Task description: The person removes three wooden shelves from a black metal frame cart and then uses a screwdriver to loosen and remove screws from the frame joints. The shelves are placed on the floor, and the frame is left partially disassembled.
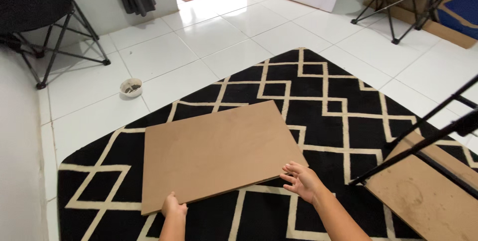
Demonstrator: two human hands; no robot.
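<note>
- A flat brown board point(216, 154) lies on a black rug with cream lines point(323, 101).
- The left hand point(174, 206) grips the board's near edge.
- The right hand point(301, 181) hovers open-fingered at the board's near right corner.
- A second board point(418, 198) under a black metal frame point(423, 139) sits to the right.
- A small bowl point(131, 87) rests on the white tiles.

Both bare forearms reach up from the bottom edge. The left hand point(174, 206) is curled tight, fingers tucked under and gripping; the right hand point(301, 181) hangs open, fingers spread and bent leftward, wrist slightly cocked.
</note>
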